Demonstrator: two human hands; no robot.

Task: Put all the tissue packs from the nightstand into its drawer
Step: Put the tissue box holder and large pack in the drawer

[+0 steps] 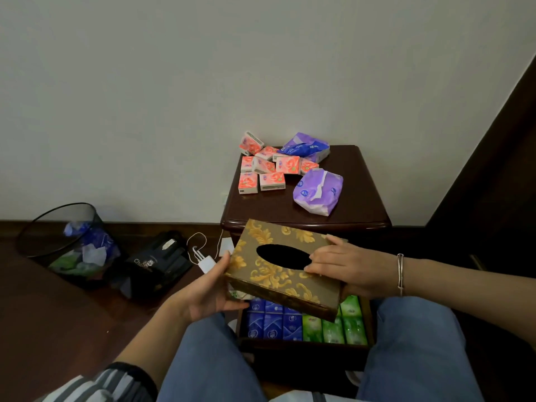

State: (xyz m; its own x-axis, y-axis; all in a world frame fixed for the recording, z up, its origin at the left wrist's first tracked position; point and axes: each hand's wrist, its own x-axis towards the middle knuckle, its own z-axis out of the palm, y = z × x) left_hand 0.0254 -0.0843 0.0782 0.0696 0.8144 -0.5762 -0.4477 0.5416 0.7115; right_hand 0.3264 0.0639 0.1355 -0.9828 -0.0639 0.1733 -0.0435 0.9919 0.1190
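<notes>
A gold-patterned tissue box [278, 285] with an oval slot hangs tilted over the open drawer [301, 348]. My left hand [207, 294] grips its left end and my right hand [345, 266] holds its right side, fingers on top. Blue tissue packs [272, 324] and green tissue packs [340, 327] lie in rows inside the drawer. On the dark nightstand [356, 198] lie several orange tissue packs [265, 169], a purple pack [317, 191] and a second purple and blue pack [307, 145] at the back.
A black mesh bin [69, 242] with wrappers stands on the floor at left, beside a black bag [158, 264] and a white charger with cable [204, 262]. My knees in jeans [417, 352] flank the drawer. A dark wood panel [499, 169] rises at right.
</notes>
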